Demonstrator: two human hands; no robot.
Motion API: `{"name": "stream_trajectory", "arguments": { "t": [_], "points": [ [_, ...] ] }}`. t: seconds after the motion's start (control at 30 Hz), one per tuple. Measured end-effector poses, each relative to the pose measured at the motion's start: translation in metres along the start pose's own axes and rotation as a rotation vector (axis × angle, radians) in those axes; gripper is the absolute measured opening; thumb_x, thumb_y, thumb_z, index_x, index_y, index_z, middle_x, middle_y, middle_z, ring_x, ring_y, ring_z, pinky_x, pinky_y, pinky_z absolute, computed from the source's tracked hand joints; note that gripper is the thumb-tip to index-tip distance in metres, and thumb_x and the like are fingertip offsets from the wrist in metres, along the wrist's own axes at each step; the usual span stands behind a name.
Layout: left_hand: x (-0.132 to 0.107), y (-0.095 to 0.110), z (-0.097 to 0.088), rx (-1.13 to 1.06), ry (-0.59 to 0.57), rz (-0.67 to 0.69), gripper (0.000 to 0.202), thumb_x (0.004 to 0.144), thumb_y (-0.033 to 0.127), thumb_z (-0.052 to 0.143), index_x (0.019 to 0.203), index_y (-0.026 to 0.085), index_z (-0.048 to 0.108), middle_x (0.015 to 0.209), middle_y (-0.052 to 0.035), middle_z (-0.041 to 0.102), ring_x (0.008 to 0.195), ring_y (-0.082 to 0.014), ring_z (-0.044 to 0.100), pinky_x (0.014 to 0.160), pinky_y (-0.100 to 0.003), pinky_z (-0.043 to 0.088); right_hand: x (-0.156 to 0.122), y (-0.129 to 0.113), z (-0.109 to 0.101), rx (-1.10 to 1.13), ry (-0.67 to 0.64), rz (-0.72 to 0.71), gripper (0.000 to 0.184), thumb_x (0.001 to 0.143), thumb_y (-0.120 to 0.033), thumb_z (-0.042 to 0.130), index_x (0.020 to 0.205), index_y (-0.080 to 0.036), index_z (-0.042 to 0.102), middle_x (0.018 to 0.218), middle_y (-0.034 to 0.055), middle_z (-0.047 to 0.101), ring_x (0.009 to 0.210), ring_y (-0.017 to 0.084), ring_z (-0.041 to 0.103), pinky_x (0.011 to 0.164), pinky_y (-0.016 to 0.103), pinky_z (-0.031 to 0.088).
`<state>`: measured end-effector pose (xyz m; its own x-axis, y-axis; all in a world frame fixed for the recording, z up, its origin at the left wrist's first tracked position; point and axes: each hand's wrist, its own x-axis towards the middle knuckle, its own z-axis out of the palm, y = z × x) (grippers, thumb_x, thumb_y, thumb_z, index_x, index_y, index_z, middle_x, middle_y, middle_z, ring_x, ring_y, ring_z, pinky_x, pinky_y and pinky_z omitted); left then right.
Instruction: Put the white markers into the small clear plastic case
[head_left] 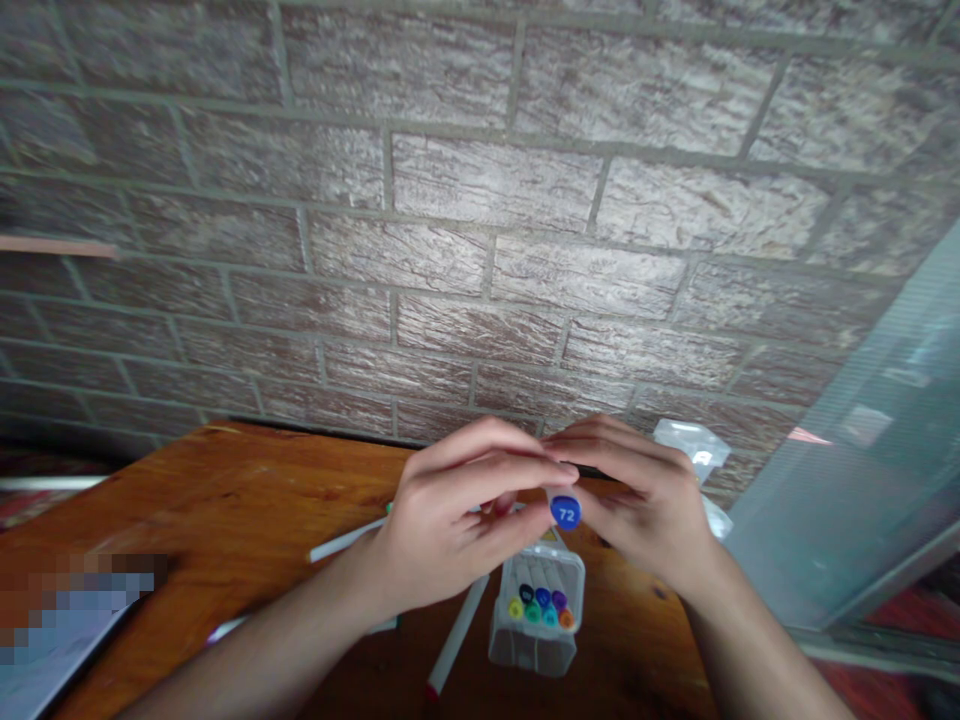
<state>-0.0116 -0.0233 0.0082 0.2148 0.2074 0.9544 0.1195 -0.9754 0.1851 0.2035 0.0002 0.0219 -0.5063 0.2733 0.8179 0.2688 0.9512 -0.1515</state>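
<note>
Marker (565, 512): blue cap end-on to camera, long axis pointing away. Left hand (457, 525) and right hand (649, 510) together, both pinching it, directly above marker box (534, 645).

Both bare arms reach in from the bottom edge and meet in the middle. The bare left hand (457, 515) is curled with its back towards the camera, its fingers (495, 455) bent over and the thumb pressed up beneath them in a closed pinch. The bare right hand (649, 505) faces it, its fingers (607, 450) folded inward and their tips touching those of the left. The left forearm (292, 645) slants up from the lower left; the right forearm (750, 655) rises from the lower right.
</note>
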Motion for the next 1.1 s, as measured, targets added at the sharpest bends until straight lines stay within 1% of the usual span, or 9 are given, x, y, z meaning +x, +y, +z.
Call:
{"name": "stream_trajectory", "arguments": {
  "t": [0.4,0.6,0.87,1.0,1.1],
  "points": [
    [0.0006,0.0008,0.0005,-0.010,-0.005,0.001,0.023,0.088,0.007,0.081,0.111,0.011,0.079,0.103,-0.0097,0.076,0.076,-0.0102,0.072,0.065,-0.018,0.061,-0.0013,0.0013,0.0001,0.006,-0.011,-0.010,0.024,0.091,-0.009,0.079,0.113,-0.018,0.075,0.105,0.0104,0.081,0.093,0.022,0.074,0.082,0.038,0.058],
    [0.0006,0.0002,0.0006,-0.015,-0.004,0.001,0.022,0.087,0.006,0.082,0.109,0.008,0.080,0.101,-0.0107,0.075,0.079,-0.0109,0.073,0.069,-0.018,0.062,-0.0020,0.0021,0.0011,0.020,-0.007,-0.007,0.024,0.090,-0.010,0.080,0.113,-0.016,0.075,0.104,0.0113,0.080,0.092,0.022,0.073,0.082,0.038,0.058],
    [0.0022,-0.0020,0.0002,-0.015,-0.004,-0.002,0.020,0.088,0.005,0.081,0.107,0.005,0.081,0.100,-0.0121,0.076,0.083,-0.0125,0.074,0.076,-0.019,0.063,-0.0017,0.0032,0.0019,0.033,-0.019,0.013,0.022,0.092,-0.011,0.079,0.112,-0.017,0.076,0.105,0.0121,0.080,0.092,0.022,0.073,0.082,0.038,0.058],
    [0.0030,-0.0017,0.0003,-0.020,-0.013,-0.014,0.019,0.089,0.008,0.080,0.108,0.007,0.080,0.100,-0.0121,0.076,0.082,-0.0128,0.075,0.075,-0.019,0.063,0.0000,0.0026,0.0028,0.018,-0.017,0.013,0.017,0.094,-0.015,0.077,0.111,-0.017,0.077,0.102,0.0118,0.080,0.090,0.023,0.074,0.080,0.038,0.059],
    [0.0030,-0.0009,-0.0010,-0.019,-0.016,-0.018,0.018,0.089,0.007,0.080,0.108,0.008,0.080,0.100,-0.0113,0.076,0.081,-0.0122,0.074,0.073,-0.019,0.062,0.0022,0.0006,0.0045,0.007,-0.010,0.001,0.014,0.096,-0.019,0.076,0.109,-0.017,0.076,0.100,0.0121,0.081,0.087,0.022,0.074,0.078,0.037,0.059]
  ]
}}
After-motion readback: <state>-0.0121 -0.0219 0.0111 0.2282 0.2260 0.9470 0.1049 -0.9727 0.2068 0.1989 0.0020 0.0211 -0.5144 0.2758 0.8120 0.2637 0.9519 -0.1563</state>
